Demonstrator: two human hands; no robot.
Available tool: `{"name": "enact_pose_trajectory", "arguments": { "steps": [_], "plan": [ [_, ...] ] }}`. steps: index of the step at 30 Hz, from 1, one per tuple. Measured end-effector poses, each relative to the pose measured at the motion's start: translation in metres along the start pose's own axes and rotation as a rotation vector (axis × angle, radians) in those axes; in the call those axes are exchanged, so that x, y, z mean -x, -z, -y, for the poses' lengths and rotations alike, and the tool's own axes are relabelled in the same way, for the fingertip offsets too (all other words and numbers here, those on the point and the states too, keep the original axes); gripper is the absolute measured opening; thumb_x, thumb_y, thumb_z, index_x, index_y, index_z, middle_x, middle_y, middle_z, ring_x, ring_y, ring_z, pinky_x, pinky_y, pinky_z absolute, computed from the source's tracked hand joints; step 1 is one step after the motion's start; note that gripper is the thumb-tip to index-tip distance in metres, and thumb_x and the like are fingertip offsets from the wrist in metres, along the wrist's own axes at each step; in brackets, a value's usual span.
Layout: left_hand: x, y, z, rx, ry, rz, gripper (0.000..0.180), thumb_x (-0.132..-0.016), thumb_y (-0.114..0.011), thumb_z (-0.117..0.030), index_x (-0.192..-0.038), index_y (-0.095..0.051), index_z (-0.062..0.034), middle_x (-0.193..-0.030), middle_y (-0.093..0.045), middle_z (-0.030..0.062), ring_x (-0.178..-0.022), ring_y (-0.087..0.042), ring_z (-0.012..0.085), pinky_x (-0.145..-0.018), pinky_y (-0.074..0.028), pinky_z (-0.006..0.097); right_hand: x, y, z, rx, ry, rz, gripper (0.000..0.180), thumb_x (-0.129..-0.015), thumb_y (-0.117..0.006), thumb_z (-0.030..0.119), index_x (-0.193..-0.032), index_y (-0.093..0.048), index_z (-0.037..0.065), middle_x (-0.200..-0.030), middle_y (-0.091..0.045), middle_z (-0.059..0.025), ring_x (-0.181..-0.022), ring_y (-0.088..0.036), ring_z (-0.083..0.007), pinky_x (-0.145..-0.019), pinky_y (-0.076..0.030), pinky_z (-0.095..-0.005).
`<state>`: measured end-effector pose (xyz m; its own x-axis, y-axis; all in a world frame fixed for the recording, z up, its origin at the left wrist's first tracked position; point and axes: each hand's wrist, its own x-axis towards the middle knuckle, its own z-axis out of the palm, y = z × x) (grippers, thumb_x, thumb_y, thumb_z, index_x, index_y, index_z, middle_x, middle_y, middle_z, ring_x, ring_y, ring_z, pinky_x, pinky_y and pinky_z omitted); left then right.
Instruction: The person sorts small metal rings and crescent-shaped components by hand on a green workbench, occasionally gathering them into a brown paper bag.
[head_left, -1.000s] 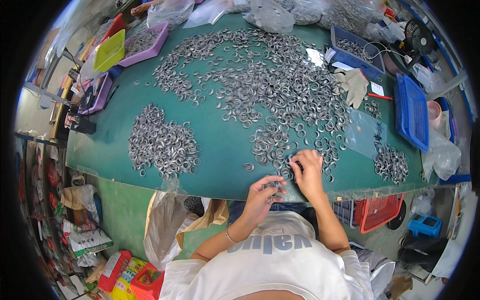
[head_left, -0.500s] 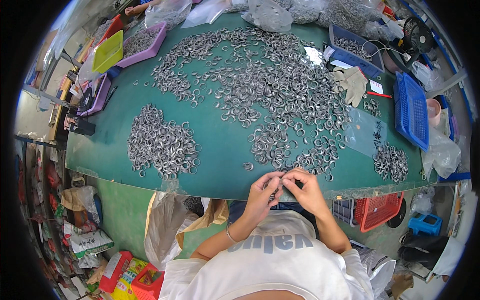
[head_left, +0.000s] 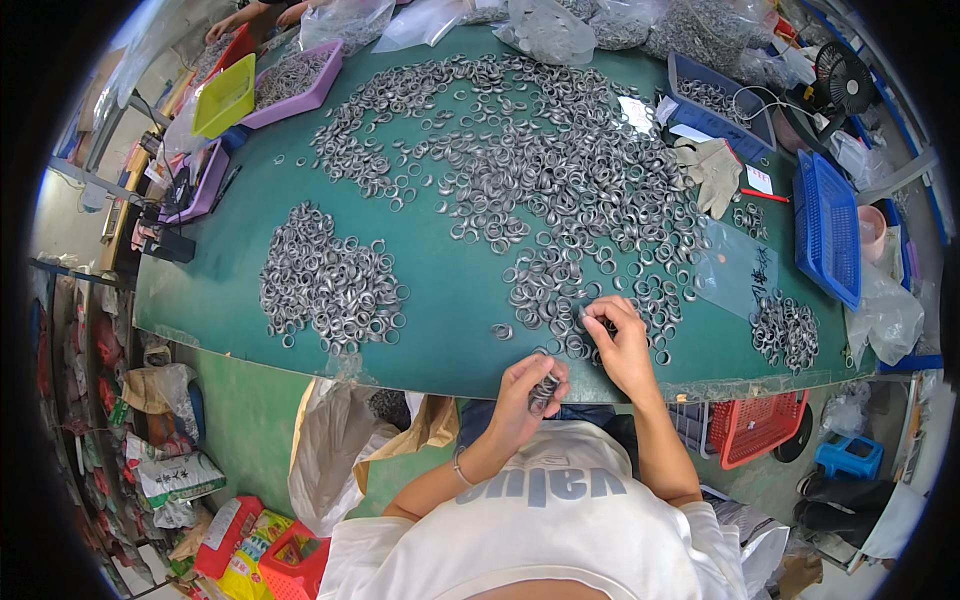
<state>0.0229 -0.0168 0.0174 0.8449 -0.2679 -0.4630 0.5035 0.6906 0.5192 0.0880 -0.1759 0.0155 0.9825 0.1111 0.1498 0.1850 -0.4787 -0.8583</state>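
Note:
Several grey metal rings (head_left: pixel 543 394) are stacked in my left hand (head_left: pixel 518 398), which is closed around them in front of the table's near edge. My right hand (head_left: pixel 626 350) is over the near edge of the large ring pile (head_left: pixel 560 180), its thumb and index finger pinched at a ring (head_left: pixel 584 313). Its other fingers are curled, and what lies under them is partly hidden. A few rings (head_left: pixel 502 331) lie apart just beyond my left hand. A separate ring heap (head_left: pixel 330 280) sits to the left, and a smaller one (head_left: pixel 785 332) to the right.
The green tabletop (head_left: pixel 450 350) bears a work glove (head_left: pixel 712 172), a clear plastic bag (head_left: pixel 738 268) and a blue basket (head_left: pixel 826 230). Purple (head_left: pixel 318 92), yellow-green (head_left: pixel 224 100) and dark blue (head_left: pixel 720 122) bins stand farther back, beside a small fan (head_left: pixel 843 75). Another person's hand (head_left: pixel 222 30) shows far left.
My hands were together at the table edge and are now apart. The right hand has moved forward to the ring pile; the left has dropped slightly nearer me, with its stack of rings showing.

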Motion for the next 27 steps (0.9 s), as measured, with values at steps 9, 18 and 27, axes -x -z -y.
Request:
{"name": "enact_pose_trajectory", "arguments": {
  "steps": [9, 18, 27],
  "plan": [
    [-0.007, -0.002, -0.003, -0.200, 0.063, 0.048, 0.029, -0.095, -0.052, -0.025, -0.103, -0.060, 0.0015, -0.071, -0.057, 0.0042, -0.059, -0.054, 0.0100, -0.039, -0.035, 0.019, 0.014, 0.020, 0.033, -0.085, 0.174, 0.249, 0.009, -0.073, -0.069, 0.004, -0.081, -0.065, 0.003, -0.084, -0.061, -0.0074, -0.083, -0.055, -0.0261, -0.075, -0.043, -0.0346],
    [-0.004, -0.001, -0.006, 0.046, 0.153, 0.100, 0.022, -0.091, -0.055, -0.011, -0.109, -0.060, 0.0011, -0.084, -0.057, 0.0092, -0.061, -0.051, 0.0131, -0.037, -0.032, 0.017, -0.024, -0.005, -0.005, 0.408, 0.242, -0.148, 0.009, -0.073, -0.070, 0.007, -0.078, -0.065, 0.002, -0.076, -0.059, -0.0090, -0.077, -0.053, -0.0279, -0.072, -0.040, -0.0372],
    [-0.008, -0.004, -0.001, -0.068, -0.023, -0.032, 0.027, -0.092, -0.056, -0.013, -0.115, -0.057, 0.0011, -0.090, -0.058, 0.0065, -0.065, -0.050, 0.0094, -0.039, -0.033, 0.016, 0.024, 0.011, 0.007, -0.668, -0.355, 0.177, 0.013, -0.087, -0.063, 0.009, -0.091, -0.067, -0.003, -0.080, -0.066, -0.0026, -0.071, -0.057, -0.0051, -0.064, -0.044, -0.0196]
  ]
}}
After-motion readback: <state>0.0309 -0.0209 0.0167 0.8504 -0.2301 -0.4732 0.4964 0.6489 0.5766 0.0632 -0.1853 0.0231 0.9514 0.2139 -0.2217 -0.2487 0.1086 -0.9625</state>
